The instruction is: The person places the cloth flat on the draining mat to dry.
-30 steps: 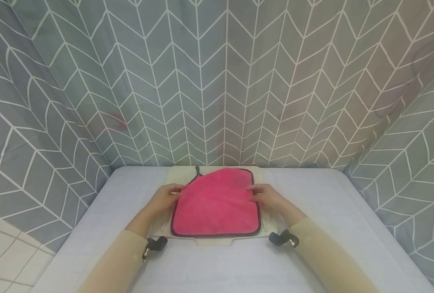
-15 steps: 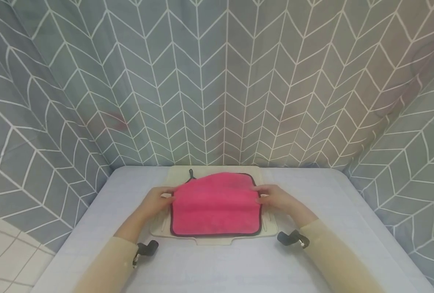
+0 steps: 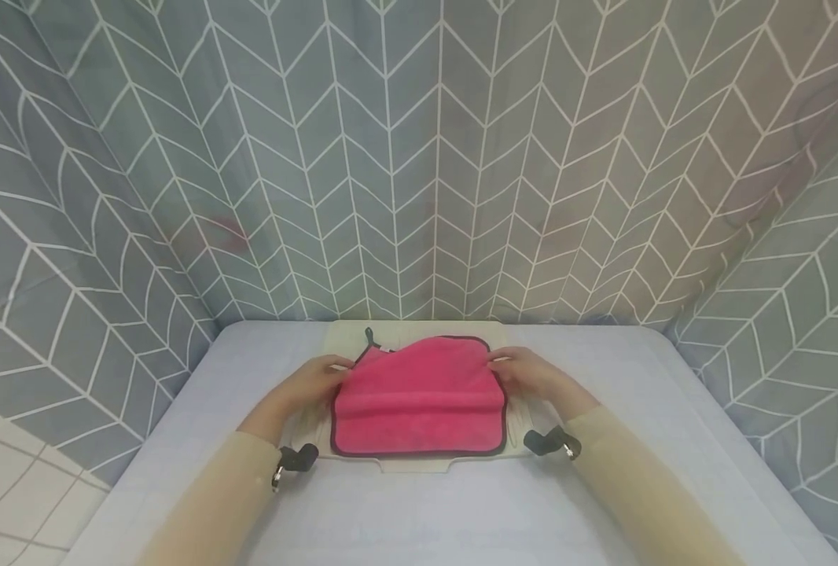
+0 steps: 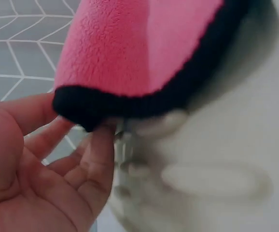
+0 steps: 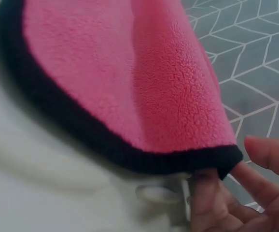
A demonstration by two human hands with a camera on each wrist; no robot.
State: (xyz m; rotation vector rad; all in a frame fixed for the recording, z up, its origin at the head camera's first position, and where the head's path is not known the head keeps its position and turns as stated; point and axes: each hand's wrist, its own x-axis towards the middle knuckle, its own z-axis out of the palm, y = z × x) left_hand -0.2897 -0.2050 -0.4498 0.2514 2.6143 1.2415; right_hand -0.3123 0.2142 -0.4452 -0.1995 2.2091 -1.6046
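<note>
A pink plush towel [image 3: 419, 373] with dark edging lies across a cream board [image 3: 414, 465], its middle raised in a crosswise ridge. The left hand [image 3: 311, 385] pinches its left edge; the left wrist view shows the dark trim [image 4: 115, 104] between the fingers, lifted off the board. On the opposite side the right hand [image 3: 528, 371] holds the right edge, fingers tucked beneath the trim [image 5: 188, 158] and thumb right at the corner of the fold. A dark hanging loop [image 3: 369, 336] sticks out at the far left corner, beside a small white label [image 3: 385, 349].
The board rests on a table with a white cover [image 3: 426, 519]. Grey chevron-patterned curtains [image 3: 419, 157] stand behind and at both sides. Black wrist mounts [image 3: 299, 457] sit on the beige sleeves [image 3: 214, 495]. White floor tiles [image 3: 9, 479] show at the lower left.
The towel's far edge has come lower and nearer, and a crosswise crease has formed in it. The hanging loop has shifted left. Both hands stay at the side edges, having moved outward and back in.
</note>
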